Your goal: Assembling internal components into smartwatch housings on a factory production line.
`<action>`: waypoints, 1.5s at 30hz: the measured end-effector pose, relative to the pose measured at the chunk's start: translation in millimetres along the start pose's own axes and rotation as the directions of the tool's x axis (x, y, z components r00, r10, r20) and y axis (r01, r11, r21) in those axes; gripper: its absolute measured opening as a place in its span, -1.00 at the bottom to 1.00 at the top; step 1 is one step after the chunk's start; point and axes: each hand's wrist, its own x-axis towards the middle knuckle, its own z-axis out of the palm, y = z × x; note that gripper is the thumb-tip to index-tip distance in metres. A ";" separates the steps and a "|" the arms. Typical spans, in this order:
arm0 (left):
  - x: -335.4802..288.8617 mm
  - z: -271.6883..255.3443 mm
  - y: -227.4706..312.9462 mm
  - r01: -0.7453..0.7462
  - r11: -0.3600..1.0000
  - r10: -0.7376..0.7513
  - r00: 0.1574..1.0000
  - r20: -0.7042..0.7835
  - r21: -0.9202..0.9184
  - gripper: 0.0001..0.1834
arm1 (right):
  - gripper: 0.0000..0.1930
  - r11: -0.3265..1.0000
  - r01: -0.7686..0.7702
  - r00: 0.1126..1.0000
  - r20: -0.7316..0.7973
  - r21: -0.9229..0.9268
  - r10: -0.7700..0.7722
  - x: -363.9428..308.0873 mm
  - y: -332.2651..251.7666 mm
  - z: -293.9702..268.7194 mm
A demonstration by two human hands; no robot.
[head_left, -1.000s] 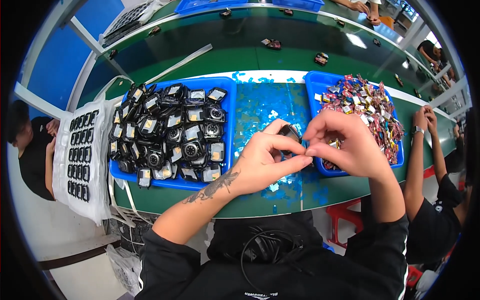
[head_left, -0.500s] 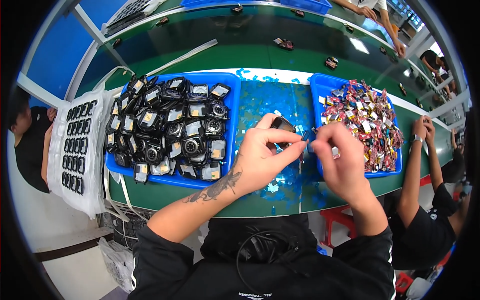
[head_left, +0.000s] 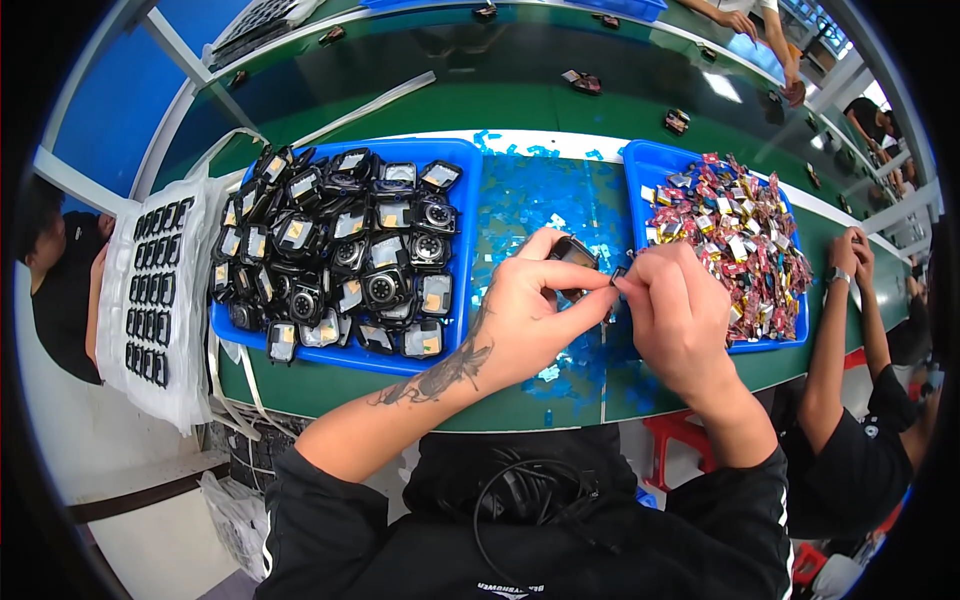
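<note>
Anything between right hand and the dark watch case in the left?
Only a small dark piece at the right hand, plus finger and thumb tips of the left hand, which holds the watch case.

Hands (head_left: 535, 308) partly hide the black case (head_left: 572, 252); pinched piece (head_left: 618, 273) too small to tell.

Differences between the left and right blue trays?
- Contents: the left tray holds black watch cases; the right tray holds small red, white and yellow parts.
- Apparent size: the left tray looks wider than the right tray.
- Piece size: the left tray's pieces are far bulkier than the right tray's.

Shared: both are blue, with jumbled contents, on the green bench.
</note>
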 end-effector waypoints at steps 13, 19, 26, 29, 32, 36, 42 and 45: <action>2.7 -5.1 6.7 0.287 0.910 -0.204 0.938 0.279 -0.298 -0.83 | -0.76 0.403 -0.476 0.869 0.348 0.782 0.351 -11.1 12.6 -2.6; 2.8 6.4 -2.0 0.127 0.905 -0.094 0.990 0.100 -0.406 -0.58 | -0.91 0.400 -0.434 0.820 0.169 0.807 0.547 -23.6 7.5 -6.4; 5.2 2.9 -7.1 0.131 0.822 -0.218 0.972 -0.093 -0.554 -0.51 | -0.82 0.469 -0.587 0.767 0.267 0.660 0.584 -12.8 -22.4 5.3; 1.7 7.7 -7.3 0.092 0.803 -0.172 0.982 -0.082 -0.589 -0.61 | -0.86 0.517 -0.543 0.793 0.200 0.662 0.576 -9.9 -24.2 18.4; 0.2 7.2 -5.1 -0.115 0.947 0.050 0.975 -0.215 -0.301 -0.72 | -0.90 0.586 -0.523 0.806 0.136 0.620 0.576 -10.0 -20.1 21.0; 1.7 -4.2 -2.0 0.193 0.883 -0.206 0.978 0.017 -0.428 -0.71 | -0.91 0.656 -0.475 0.833 0.059 0.587 0.550 -5.2 -19.5 18.1; -1.3 0.7 7.4 0.234 0.845 -0.193 0.972 0.133 -0.482 -0.65 | -0.89 0.711 -0.461 0.820 -0.052 0.532 0.570 -5.7 -16.3 13.7; -1.3 -1.6 2.0 0.225 0.876 -0.215 0.974 0.073 -0.426 -0.66 | -0.87 0.709 -0.420 0.819 -0.100 0.566 0.565 -7.7 -16.2 13.6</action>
